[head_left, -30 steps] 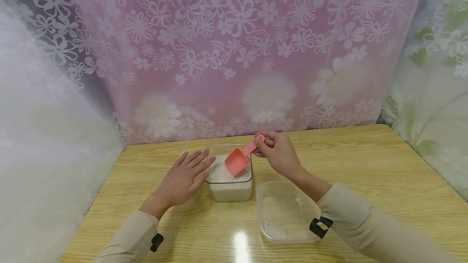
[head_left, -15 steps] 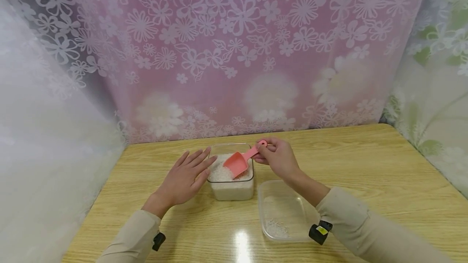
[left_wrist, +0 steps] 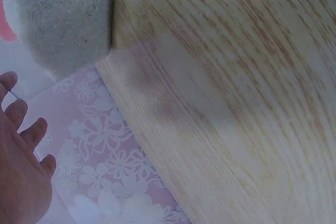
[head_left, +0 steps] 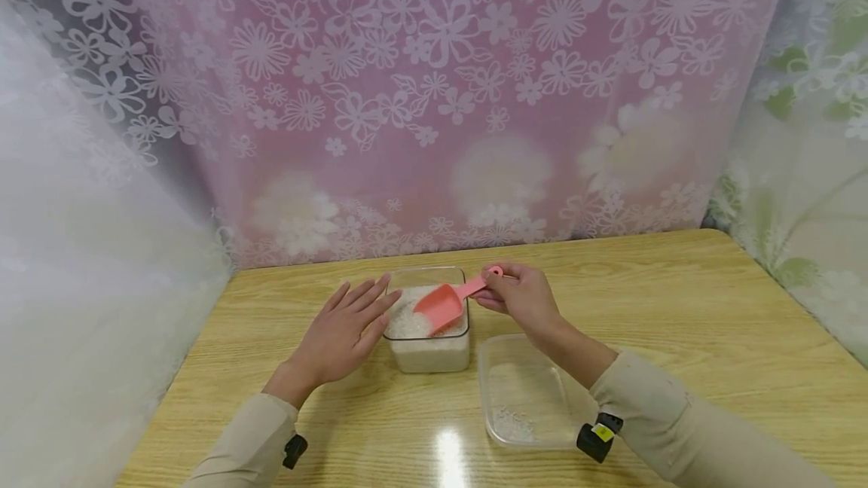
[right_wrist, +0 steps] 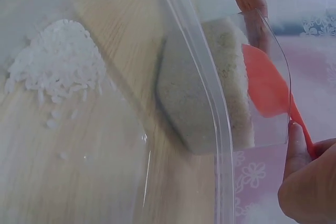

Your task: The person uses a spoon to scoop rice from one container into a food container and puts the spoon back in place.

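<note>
My right hand (head_left: 522, 297) pinches the handle of a pink scoop (head_left: 442, 306). The scoop's bowl dips into the white rice (head_left: 404, 318) that fills much of a clear square container (head_left: 430, 358). With fingers straight and spread, my left hand (head_left: 342, 333) lies along that container's left rim. In the right wrist view, the scoop (right_wrist: 265, 85) shows through the container's clear wall, just above the rice. To the right, a second, shallower clear plastic box (head_left: 485, 398) holds a small heap of rice (right_wrist: 60, 59) in its near left corner.
Both containers stand on a wood-grain table (head_left: 271, 315). A pink floral curtain (head_left: 407, 134) hangs behind the table's far edge, with pale curtains on the left and right sides. My right forearm passes over the shallow box.
The scoop has come down and tilted into the rice, its handle lower and a little further right with my right hand. My left hand has stayed at the rim.
</note>
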Demonstrator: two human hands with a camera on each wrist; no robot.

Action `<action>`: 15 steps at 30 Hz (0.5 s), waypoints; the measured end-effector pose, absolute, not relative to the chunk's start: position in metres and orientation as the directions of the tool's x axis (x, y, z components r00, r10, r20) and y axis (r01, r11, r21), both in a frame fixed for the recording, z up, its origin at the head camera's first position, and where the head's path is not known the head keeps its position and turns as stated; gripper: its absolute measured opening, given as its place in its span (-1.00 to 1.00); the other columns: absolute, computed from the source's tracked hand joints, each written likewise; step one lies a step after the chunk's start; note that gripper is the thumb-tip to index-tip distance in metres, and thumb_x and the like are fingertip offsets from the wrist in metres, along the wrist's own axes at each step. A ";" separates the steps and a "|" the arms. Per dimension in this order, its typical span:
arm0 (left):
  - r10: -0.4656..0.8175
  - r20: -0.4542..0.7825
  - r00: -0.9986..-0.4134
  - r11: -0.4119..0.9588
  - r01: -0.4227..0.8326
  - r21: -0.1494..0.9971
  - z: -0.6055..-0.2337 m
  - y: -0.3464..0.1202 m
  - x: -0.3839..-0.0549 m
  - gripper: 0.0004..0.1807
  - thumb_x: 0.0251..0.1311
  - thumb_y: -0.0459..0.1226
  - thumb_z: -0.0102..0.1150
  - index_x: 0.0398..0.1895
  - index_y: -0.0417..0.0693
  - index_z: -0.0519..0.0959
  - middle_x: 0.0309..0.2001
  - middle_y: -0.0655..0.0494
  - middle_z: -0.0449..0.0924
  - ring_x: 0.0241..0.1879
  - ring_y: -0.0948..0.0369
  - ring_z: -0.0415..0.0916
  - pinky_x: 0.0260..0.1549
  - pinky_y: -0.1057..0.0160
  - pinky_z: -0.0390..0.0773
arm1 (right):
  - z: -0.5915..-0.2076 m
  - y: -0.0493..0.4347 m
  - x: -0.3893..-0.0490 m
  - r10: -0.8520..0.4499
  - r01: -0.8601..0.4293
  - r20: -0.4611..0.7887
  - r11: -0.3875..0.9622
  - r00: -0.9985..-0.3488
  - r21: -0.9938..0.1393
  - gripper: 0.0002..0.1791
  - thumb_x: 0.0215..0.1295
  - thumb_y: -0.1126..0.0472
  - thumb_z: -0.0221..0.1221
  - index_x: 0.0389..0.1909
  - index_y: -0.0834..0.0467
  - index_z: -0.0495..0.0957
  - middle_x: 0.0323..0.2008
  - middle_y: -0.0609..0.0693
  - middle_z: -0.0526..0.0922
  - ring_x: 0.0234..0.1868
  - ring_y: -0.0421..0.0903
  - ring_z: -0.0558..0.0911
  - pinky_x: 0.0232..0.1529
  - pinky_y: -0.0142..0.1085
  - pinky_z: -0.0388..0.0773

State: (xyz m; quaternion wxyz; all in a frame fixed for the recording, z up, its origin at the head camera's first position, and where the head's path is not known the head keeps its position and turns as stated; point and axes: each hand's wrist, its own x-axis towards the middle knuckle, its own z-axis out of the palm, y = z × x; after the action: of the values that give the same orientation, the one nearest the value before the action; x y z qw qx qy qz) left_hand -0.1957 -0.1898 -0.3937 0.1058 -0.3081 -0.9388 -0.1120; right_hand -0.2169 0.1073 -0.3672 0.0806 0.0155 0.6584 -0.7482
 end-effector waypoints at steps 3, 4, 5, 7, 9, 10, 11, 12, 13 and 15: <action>0.557 0.280 -0.782 0.779 0.609 0.151 -0.394 -0.190 -0.196 -0.49 0.51 0.00 -0.33 0.44 0.18 0.24 0.47 0.15 0.02 0.42 0.08 0.01 0.37 -0.06 -0.11 | -0.369 0.110 -0.216 -0.105 0.166 -0.151 -0.153 -0.983 -0.974 -0.59 0.43 0.29 0.06 0.18 0.45 0.36 -0.26 0.21 0.67 -0.30 -0.08 0.72 -0.15 -0.26 0.61; 0.557 0.281 -0.782 0.779 0.609 0.152 -0.394 -0.190 -0.196 -0.49 0.51 0.00 -0.33 0.44 0.18 0.24 0.47 0.15 0.02 0.42 0.08 0.01 0.37 -0.06 -0.11 | -0.370 0.112 -0.216 -0.108 0.170 -0.154 -0.165 -0.982 -0.971 -0.59 0.43 0.28 0.06 0.17 0.46 0.36 -0.27 0.20 0.67 -0.30 -0.08 0.72 -0.15 -0.26 0.61; 0.557 0.278 -0.783 0.779 0.608 0.153 -0.394 -0.190 -0.196 -0.49 0.51 0.01 -0.34 0.44 0.18 0.24 0.47 0.15 0.01 0.42 0.08 0.01 0.37 -0.06 -0.11 | -0.371 0.113 -0.216 -0.112 0.175 -0.156 -0.181 -0.981 -0.968 -0.59 0.43 0.28 0.06 0.16 0.47 0.36 -0.28 0.18 0.67 -0.30 -0.09 0.71 -0.15 -0.27 0.61; 0.555 0.268 -0.788 0.783 0.603 0.152 -0.394 -0.190 -0.196 -0.49 0.51 0.02 -0.36 0.45 0.19 0.22 0.48 0.16 0.00 0.43 0.10 -0.02 0.37 -0.05 -0.13 | -0.372 0.115 -0.216 -0.121 0.183 -0.160 -0.214 -0.980 -0.960 -0.61 0.44 0.28 0.05 0.13 0.49 0.36 -0.31 0.16 0.67 -0.31 -0.11 0.71 -0.14 -0.28 0.61; 0.553 0.256 -0.793 0.788 0.597 0.150 -0.395 -0.190 -0.196 -0.48 0.51 0.03 -0.39 0.46 0.21 0.20 0.48 0.18 -0.02 0.43 0.12 -0.04 0.38 -0.03 -0.15 | -0.372 0.116 -0.216 -0.128 0.190 -0.163 -0.249 -0.978 -0.950 -0.62 0.44 0.28 0.04 0.12 0.50 0.35 -0.31 0.14 0.67 -0.30 -0.11 0.71 -0.12 -0.28 0.60; 0.551 0.252 -0.795 0.789 0.595 0.151 -0.395 -0.190 -0.197 -0.48 0.51 0.02 -0.39 0.46 0.22 0.19 0.48 0.18 -0.03 0.44 0.13 -0.04 0.38 -0.03 -0.16 | -0.371 0.116 -0.216 -0.127 0.195 -0.166 -0.262 -0.978 -0.945 -0.63 0.44 0.28 0.04 0.10 0.48 0.37 -0.30 0.13 0.68 -0.29 -0.11 0.71 -0.12 -0.29 0.60; 0.551 0.248 -0.797 0.790 0.594 0.152 -0.395 -0.190 -0.197 -0.49 0.51 0.02 -0.38 0.46 0.22 0.19 0.49 0.18 -0.04 0.44 0.13 -0.04 0.38 -0.03 -0.16 | -0.371 0.116 -0.215 -0.129 0.198 -0.168 -0.276 -0.977 -0.940 -0.63 0.44 0.28 0.04 0.11 0.49 0.35 -0.30 0.12 0.68 -0.28 -0.11 0.71 -0.11 -0.29 0.59; 0.549 0.245 -0.799 0.792 0.591 0.152 -0.395 -0.190 -0.197 -0.49 0.51 0.01 -0.37 0.46 0.23 0.18 0.49 0.19 -0.04 0.44 0.13 -0.05 0.38 -0.02 -0.16 | -0.370 0.117 -0.215 -0.131 0.200 -0.168 -0.286 -0.977 -0.937 -0.62 0.44 0.28 0.04 0.11 0.49 0.34 -0.30 0.12 0.68 -0.27 -0.11 0.71 -0.11 -0.29 0.59; 0.549 0.244 -0.799 0.792 0.591 0.153 -0.395 -0.190 -0.197 -0.49 0.51 0.00 -0.36 0.46 0.23 0.18 0.49 0.19 -0.04 0.44 0.13 -0.05 0.38 -0.02 -0.16 | -0.369 0.117 -0.215 -0.133 0.203 -0.170 -0.298 -0.976 -0.933 -0.62 0.44 0.28 0.04 0.11 0.48 0.34 -0.29 0.11 0.69 -0.27 -0.11 0.71 -0.10 -0.29 0.59; 0.548 0.249 -0.798 0.792 0.591 0.151 -0.395 -0.190 -0.196 -0.50 0.51 -0.01 -0.34 0.46 0.23 0.19 0.48 0.18 -0.03 0.43 0.13 -0.04 0.38 -0.03 -0.15 | -0.368 0.118 -0.214 -0.137 0.209 -0.174 -0.318 -0.975 -0.925 -0.63 0.44 0.28 0.04 0.12 0.46 0.34 -0.30 0.10 0.69 -0.27 -0.11 0.71 -0.10 -0.30 0.59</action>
State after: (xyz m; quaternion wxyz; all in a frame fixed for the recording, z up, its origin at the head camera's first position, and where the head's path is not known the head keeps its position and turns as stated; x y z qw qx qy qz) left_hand -0.1963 -0.1899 -0.3946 0.0966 -0.3025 -0.9417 -0.1112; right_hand -0.2138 0.1176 -0.3676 0.1065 0.0316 0.5741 -0.8112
